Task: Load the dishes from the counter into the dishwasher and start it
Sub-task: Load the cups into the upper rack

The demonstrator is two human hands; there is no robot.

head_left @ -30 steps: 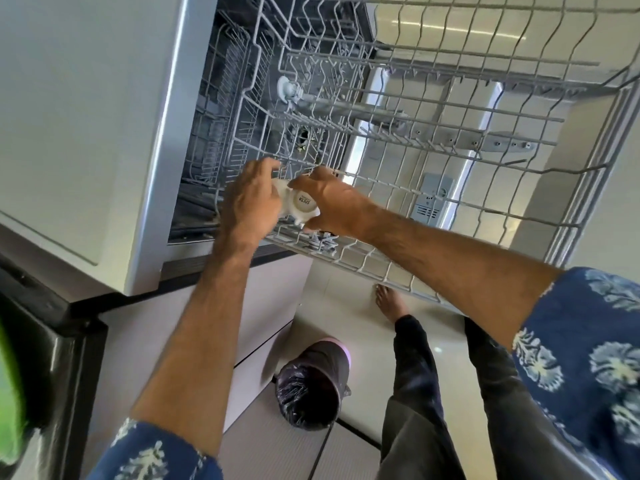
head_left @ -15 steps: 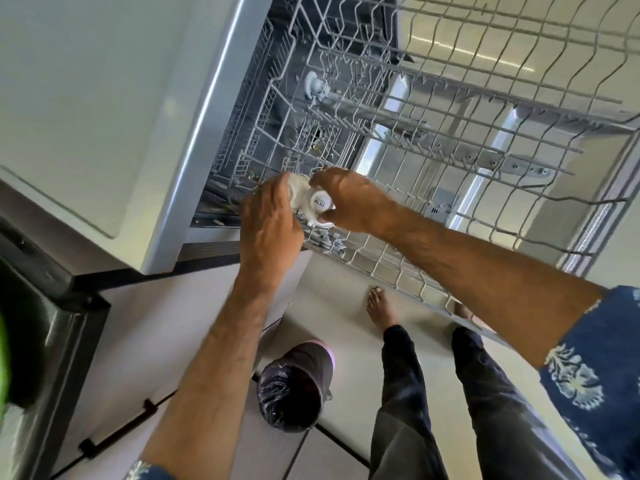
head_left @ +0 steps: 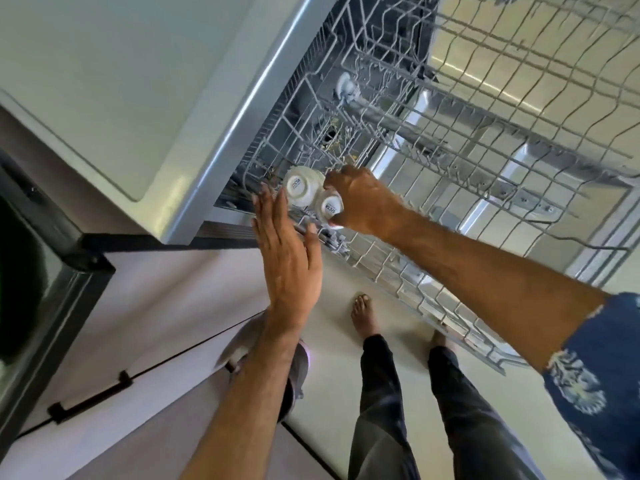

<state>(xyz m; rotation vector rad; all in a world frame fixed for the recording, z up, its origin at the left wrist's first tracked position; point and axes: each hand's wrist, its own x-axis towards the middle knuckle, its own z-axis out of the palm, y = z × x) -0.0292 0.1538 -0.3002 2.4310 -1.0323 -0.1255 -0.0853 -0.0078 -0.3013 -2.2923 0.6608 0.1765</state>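
Two small white cups sit upside down, touching each other, in the wire rack (head_left: 450, 209) pulled out of the dishwasher (head_left: 194, 109) — each shows a round base with dark printed lettering. The left cup (head_left: 300, 186) stands nearer the rack's left wall; the right cup (head_left: 329, 206) is just beside it, slightly nearer the camera.

The right hand (head_left: 363, 202) reaches in from the right and grips the right cup, its fingers and thumb curled round the cup's side. The left hand (head_left: 289, 251) is flat and relaxed, fingers straight and together, holding nothing; its fingertips (head_left: 268, 202) lie just beside the left cup at the near-left edge of the rack, and whether they touch the cup cannot be told.

Most of the rack to the right is bare wire. Below, on the pale floor (head_left: 332, 386), stand the person's bare feet and dark trousers (head_left: 381, 410) — and a round bin (head_left: 294, 379) shows partly behind the left forearm. A blue patterned sleeve (head_left: 599, 375) covers the right upper arm. At far left is a dark appliance front (head_left: 31, 278) above a cabinet handle (head_left: 90, 396).
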